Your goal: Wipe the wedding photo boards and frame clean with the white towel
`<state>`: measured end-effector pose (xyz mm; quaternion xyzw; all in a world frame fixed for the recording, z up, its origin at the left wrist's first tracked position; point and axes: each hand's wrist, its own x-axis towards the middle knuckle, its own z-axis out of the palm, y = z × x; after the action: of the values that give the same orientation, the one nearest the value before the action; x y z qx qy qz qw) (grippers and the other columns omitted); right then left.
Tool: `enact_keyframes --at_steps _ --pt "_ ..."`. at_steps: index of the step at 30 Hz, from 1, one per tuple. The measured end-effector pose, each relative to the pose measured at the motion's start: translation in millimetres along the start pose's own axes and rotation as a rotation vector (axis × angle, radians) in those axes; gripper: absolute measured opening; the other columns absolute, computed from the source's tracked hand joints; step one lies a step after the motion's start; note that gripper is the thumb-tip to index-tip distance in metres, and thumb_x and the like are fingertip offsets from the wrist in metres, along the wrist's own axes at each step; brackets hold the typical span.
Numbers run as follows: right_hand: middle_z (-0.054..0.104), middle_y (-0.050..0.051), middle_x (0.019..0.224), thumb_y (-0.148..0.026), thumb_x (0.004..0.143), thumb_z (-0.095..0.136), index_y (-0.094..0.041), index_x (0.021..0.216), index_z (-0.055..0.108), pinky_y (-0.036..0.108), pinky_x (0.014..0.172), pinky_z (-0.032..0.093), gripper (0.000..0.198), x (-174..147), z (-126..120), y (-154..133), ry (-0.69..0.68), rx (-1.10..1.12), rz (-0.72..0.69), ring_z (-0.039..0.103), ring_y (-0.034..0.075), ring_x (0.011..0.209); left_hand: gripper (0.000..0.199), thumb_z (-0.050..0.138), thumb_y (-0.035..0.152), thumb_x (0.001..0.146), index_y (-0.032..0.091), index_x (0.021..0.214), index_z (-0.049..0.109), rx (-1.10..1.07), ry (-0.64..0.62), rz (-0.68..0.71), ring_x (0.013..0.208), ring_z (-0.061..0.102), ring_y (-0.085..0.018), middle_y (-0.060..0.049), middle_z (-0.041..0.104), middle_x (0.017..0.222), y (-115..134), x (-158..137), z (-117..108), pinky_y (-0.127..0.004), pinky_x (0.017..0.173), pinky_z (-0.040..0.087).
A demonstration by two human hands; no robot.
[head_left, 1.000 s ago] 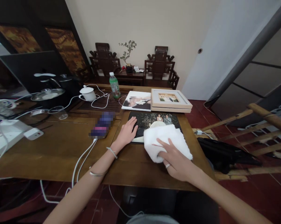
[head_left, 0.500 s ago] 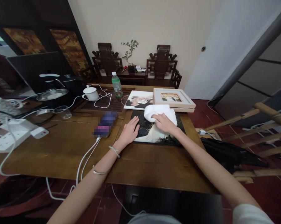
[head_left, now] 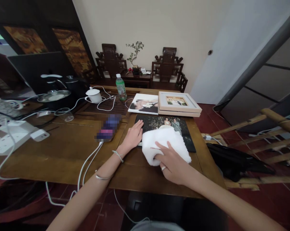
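A dark photo print showing two people in wedding clothes lies flat on the wooden table. My left hand rests on its left edge, fingers stretched out flat. In my right hand is a folded white towel, gripped between thumb and fingers. The towel covers the lower part of the print and hangs over its near edge onto the table. Just behind the print lie a white-edged photo panel and a stack of pale wooden picture frames.
Left of my left hand lies a phone with a white cable running off the table's front edge. A green-labelled bottle, a lidded white cup, a plastic cup and a power strip stand further away.
My right hand has drawn the towel from the print's far edge toward me, over its near edge, uncovering the pictured couple. My left hand has stayed in place.
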<state>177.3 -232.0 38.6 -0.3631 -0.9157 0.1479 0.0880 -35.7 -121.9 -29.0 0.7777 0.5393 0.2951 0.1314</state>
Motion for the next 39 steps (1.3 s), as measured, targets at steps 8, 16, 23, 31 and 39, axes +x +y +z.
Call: enact_keyframes --at_steps 8,16,23,31,39 --pt "0.050 0.020 0.135 -0.008 0.081 0.037 -0.015 0.110 0.060 0.058 0.104 0.025 0.038 56 -12 52 0.076 -0.108 0.129 0.043 0.030 0.129 0.044 0.032 0.022 0.093 0.016 0.134 0.047 0.000 -0.003 -0.004 0.139 0.032 -0.022 -0.011 0.041 0.147 0 -1 -1 -0.049 0.110 0.033" --pt "0.055 0.019 0.128 -0.010 0.083 0.036 -0.016 0.120 0.057 0.062 0.100 0.027 0.043 110 -16 68 0.130 -0.141 0.195 0.039 0.033 0.130 0.045 0.028 0.031 0.097 0.011 0.128 0.054 -0.149 0.137 -0.006 0.132 0.044 -0.019 -0.012 0.053 0.137 6 1 -7 -0.039 0.112 0.032" --pt "0.055 0.020 0.130 -0.006 0.078 0.042 -0.015 0.105 0.063 0.063 0.107 0.018 0.035 81 -5 31 -0.009 -0.056 -0.120 0.027 0.028 0.139 0.052 0.021 0.038 0.099 0.012 0.128 0.054 -0.270 0.354 -0.127 0.127 0.049 -0.019 -0.009 0.056 0.134 13 0 -17 -0.033 0.110 0.035" --pt "0.057 0.010 0.132 -0.001 0.073 0.039 -0.020 0.091 0.061 0.053 0.113 0.018 0.034 15 -24 36 -0.100 0.156 -0.141 0.035 0.022 0.135 0.052 0.025 0.039 0.098 0.008 0.125 0.056 -0.269 0.253 -0.054 0.131 0.045 -0.020 -0.013 0.054 0.135 12 1 -8 -0.038 0.112 0.033" --pt "0.056 0.010 0.133 -0.007 0.079 0.035 -0.019 0.099 0.061 0.054 0.109 0.022 0.035 31 -26 85 0.098 0.013 0.084 0.040 0.027 0.132 0.048 0.035 0.035 0.095 0.007 0.128 0.053 -0.096 0.111 -0.015 0.135 0.039 -0.023 -0.016 0.049 0.139 8 1 -3 -0.041 0.113 0.031"
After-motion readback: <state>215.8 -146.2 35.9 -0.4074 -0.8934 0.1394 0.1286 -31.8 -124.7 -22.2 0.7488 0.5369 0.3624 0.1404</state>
